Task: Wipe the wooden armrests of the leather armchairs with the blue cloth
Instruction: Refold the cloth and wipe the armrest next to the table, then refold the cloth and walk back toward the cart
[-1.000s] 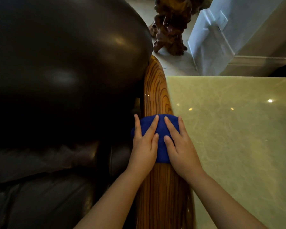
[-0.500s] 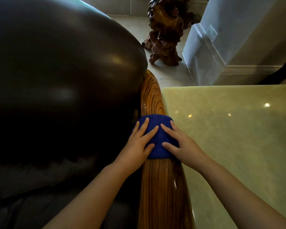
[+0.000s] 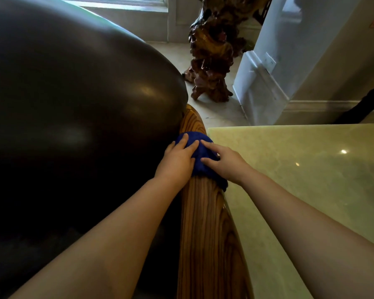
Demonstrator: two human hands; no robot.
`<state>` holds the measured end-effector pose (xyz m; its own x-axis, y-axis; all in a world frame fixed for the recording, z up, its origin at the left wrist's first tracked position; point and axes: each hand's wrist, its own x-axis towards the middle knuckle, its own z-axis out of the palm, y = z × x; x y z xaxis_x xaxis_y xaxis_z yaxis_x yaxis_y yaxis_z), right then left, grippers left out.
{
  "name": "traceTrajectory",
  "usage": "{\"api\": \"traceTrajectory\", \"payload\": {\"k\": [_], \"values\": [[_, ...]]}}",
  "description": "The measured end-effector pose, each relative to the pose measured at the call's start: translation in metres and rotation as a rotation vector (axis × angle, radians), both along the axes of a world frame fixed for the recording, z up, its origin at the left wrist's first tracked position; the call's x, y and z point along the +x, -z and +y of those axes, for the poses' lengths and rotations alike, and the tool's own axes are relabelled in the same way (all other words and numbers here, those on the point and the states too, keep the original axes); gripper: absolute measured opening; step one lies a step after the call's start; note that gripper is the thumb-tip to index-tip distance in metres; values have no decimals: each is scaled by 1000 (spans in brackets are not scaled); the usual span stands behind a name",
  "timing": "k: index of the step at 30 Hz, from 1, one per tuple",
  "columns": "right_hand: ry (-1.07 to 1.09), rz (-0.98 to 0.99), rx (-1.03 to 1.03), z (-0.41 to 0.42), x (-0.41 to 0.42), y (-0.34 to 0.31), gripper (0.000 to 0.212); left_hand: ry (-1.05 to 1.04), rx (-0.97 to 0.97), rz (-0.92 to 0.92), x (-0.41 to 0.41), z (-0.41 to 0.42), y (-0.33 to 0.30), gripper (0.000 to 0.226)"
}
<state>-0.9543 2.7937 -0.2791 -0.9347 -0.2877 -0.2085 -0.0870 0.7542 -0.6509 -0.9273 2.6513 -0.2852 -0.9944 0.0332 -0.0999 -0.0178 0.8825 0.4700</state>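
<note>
A long wooden armrest [image 3: 205,229] with strong grain runs from the bottom of the view up to the dark leather armchair's rounded back [image 3: 78,100]. The blue cloth [image 3: 201,156] is draped over the armrest near its far end. My left hand [image 3: 177,160] presses flat on the cloth's left side, next to the leather. On the cloth's right side lies my right hand [image 3: 225,162], fingers spread. Both arms are stretched far forward. The cloth's middle shows between the hands; its edges hang down the armrest's sides.
A pale green polished stone table [image 3: 300,180] sits tight against the armrest's right side. On the tiled floor beyond stands a carved dark root sculpture [image 3: 214,57]. A white wall corner with baseboard [image 3: 266,83] rises at the right rear.
Both hands have slid the blue cloth forward along the armrest towards its far end by the chair back, and the arms are now more extended. The view has tilted up.
</note>
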Motion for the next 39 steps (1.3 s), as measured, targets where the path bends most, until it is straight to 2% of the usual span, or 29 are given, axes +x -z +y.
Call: {"api": "traceTrajectory", "payload": {"k": [3, 8, 11, 15, 20, 25, 32, 39], "values": [[30, 126, 58, -1, 11, -2, 51, -44, 60, 22, 4, 2, -6, 51], [-11, 278, 228, 5, 50, -17, 38, -17, 27, 79, 48, 4, -13, 51], [-53, 253, 260, 11, 74, -31, 29, 14, 129, 13, 84, 1, -20, 44], [-18, 105, 124, 14, 100, -66, 22, -39, 378, -102, 113, -9, -60, 37], [-55, -57, -53, 16, 116, -142, 22, -16, 454, -134, 136, -25, -148, 33], [-191, -89, -177, 15, 149, -256, 25, 27, 433, -151, 176, -44, -269, 35], [-430, -88, -191, -21, 229, -403, 22, -47, 426, -124, 282, -82, -413, 36], [-633, 59, -145, -108, 336, -496, 22, -235, 360, -30, 421, -150, -508, 35]]}}
